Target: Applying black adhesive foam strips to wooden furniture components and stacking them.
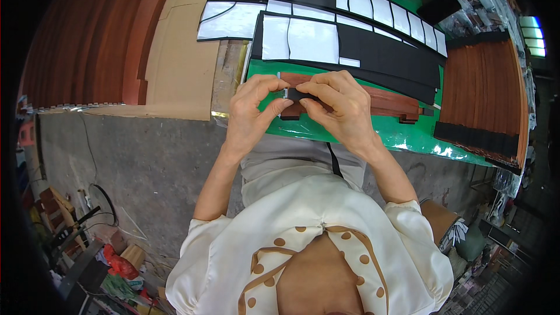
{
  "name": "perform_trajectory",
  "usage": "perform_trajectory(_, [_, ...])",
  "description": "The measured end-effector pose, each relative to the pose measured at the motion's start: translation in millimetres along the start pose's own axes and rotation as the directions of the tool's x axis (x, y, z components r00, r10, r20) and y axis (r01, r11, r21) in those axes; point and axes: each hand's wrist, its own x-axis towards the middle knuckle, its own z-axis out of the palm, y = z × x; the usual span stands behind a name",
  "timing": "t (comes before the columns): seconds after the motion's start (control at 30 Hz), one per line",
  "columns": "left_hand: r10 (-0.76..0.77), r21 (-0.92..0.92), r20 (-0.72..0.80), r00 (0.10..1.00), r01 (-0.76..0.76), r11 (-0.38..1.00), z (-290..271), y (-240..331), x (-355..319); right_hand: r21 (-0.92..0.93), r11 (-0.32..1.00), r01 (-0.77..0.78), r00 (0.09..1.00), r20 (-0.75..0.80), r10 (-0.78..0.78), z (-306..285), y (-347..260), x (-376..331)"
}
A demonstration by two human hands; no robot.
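My left hand (249, 108) and my right hand (341, 108) meet over the near edge of the green tabletop. Between them is a short black strip (296, 94). The thumb and forefinger of my left hand pinch its left end, where a thin pale edge shows. My right hand's fingers close on the strip from the right and hide part of it. Beneath both hands lies a reddish-brown wooden piece (385, 102), running off to the right, with a dark band near its left end. Just beyond are black sheets (379, 52) with white rectangles on them.
Stacked reddish-brown slats with black ends (484, 90) stand at the right. More brown slats (87, 35) lie on cardboard (181, 52) at the left. The green tabletop (356, 131) ends close to my body. Clutter, including a red plastic bag (119, 263), covers the floor at lower left.
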Motion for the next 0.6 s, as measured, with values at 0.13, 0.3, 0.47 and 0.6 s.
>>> perform_trajectory(0.13, [0.007, 0.002, -0.002, 1.0, -0.007, 1.0, -0.5, 0.0, 0.3, 0.008, 1.0, 0.018, 1.0, -0.007, -0.018, 0.5, 1.2, 0.8])
perform_trajectory(0.3, [0.015, 0.027, 0.006, 1.0, -0.016, 1.0, -0.7, 0.4, 0.7, 0.008, 1.0, 0.016, 1.0, -0.002, -0.016, 0.9, 2.0, 1.3])
perform_trajectory(0.47, [0.011, 0.028, 0.005, 1.0, -0.011, 1.0, -0.4, -0.3, -0.8, 0.001, 1.0, 0.012, 1.0, 0.016, -0.012, -0.2, 0.9, 1.2])
perform_trajectory(0.6, [0.047, 0.033, 0.001, 0.999, -0.047, 0.998, 0.3, -0.2, -0.7, 0.027, 1.0, -0.014, 0.999, 0.046, 0.013, -1.7, 2.0, 0.2])
